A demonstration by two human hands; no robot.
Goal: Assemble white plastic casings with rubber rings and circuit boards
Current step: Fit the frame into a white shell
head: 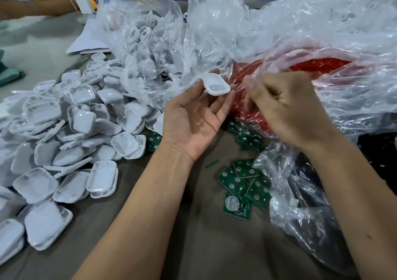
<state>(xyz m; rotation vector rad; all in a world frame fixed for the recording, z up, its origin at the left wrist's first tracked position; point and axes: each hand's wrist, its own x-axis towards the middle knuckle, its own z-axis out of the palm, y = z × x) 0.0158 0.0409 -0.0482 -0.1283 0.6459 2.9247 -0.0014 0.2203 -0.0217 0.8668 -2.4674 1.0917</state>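
Smooth white plastic casing [215, 85]; crinkled glossy clear bags [300, 32].

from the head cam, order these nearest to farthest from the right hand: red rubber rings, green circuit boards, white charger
1. red rubber rings, in the bag at the right hand fingertips
2. green circuit boards, on the table below the hand
3. white charger, far top left

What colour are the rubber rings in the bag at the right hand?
Red rubber rings, seen through clear plastic in the head view.

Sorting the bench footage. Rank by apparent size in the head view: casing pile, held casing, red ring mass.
1. Casing pile, largest.
2. Red ring mass; the bag partly hides it, so its true extent is unsure.
3. Held casing in the left hand, smallest.
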